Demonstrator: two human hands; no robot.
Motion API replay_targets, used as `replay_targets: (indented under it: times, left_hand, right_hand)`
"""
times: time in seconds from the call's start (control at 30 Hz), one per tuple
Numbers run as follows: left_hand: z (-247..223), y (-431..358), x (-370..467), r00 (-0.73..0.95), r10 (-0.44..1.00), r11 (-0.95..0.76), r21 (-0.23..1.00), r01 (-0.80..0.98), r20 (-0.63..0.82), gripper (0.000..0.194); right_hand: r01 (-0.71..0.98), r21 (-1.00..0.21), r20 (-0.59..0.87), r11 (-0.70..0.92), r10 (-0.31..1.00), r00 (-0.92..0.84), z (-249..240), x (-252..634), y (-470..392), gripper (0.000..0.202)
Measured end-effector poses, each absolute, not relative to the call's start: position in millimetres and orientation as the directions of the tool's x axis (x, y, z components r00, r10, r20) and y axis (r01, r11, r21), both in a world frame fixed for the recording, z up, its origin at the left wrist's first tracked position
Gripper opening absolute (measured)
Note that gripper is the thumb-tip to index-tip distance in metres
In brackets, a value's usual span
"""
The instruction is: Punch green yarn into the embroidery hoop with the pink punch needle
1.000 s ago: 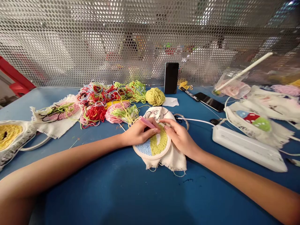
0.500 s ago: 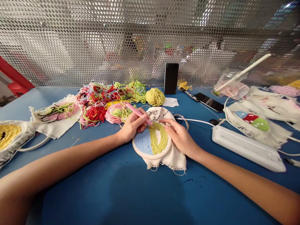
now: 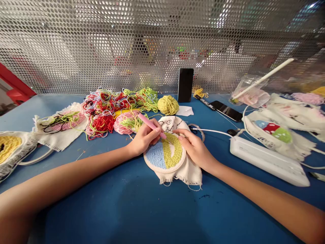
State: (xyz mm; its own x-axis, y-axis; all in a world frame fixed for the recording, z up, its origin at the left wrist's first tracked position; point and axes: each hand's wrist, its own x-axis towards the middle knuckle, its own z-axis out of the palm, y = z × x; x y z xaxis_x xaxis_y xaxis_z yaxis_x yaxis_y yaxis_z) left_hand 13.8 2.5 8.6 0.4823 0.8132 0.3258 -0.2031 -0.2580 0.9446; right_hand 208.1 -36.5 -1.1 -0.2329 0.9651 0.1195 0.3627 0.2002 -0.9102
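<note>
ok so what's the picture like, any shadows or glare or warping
In the head view, a soft shadow falls on the blue table, nearer the camera than the round yarn piece; in the same head view, light glints off the perforated metal panel, what lies behind it is indistinct, and the picture's sides seem stretched.

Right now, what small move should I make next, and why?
Probably guide the pink tool into the pale patch: it looks unfilled amid the green loops, the left hand angles the tool that way, and the right hand holds the hoop.
</note>
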Motion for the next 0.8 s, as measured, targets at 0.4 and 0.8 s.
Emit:
replay_targets:
  times: [0.4, 0.8]
  left_hand:
    - [9.3, -4.3, 15.3, 0.720, 0.468, -0.772, 0.633, 0.051, 0.512, 0.018]
    - [11.8, 4.1, 15.1, 0.567, 0.795, -0.200, 0.975, -0.094, 0.218, 0.037]
  right_hand:
    - [0.430, -0.863, 0.179, 0.267, 0.956, -0.235, 2.9, 207.9, -44.4, 0.034]
    - [0.413, -0.873, 0.177, 0.257, 0.958, -0.224, -0.1, 206.7, -38.5, 0.031]
